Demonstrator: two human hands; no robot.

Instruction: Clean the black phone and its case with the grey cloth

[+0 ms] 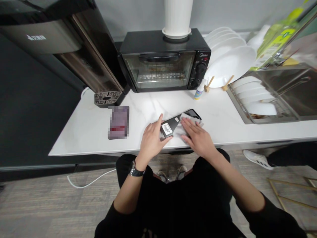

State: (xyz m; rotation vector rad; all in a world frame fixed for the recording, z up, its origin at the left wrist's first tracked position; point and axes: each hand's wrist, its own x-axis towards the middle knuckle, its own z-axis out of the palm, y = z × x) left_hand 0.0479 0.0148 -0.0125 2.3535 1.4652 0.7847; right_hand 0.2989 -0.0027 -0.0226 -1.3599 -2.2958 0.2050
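Observation:
A dark phone with a white barcode label lies flat and slanted on the counter, its glossy black end to the right. My left hand grips its left end, thumb along the near edge and forefinger at the far edge. My right hand presses a thin whitish wipe against the phone's right part, fingers stretched together over it. Part of the wipe is hidden under that hand. Behind them stands a small spray bottle with a white top and a blue and yellow label.
A purple item, blurred out, lies left on the white counter. A water dispenser and a toaster oven stand behind. White plates lean in a rack. The sink holds bowls. Another person's shoe shows at right.

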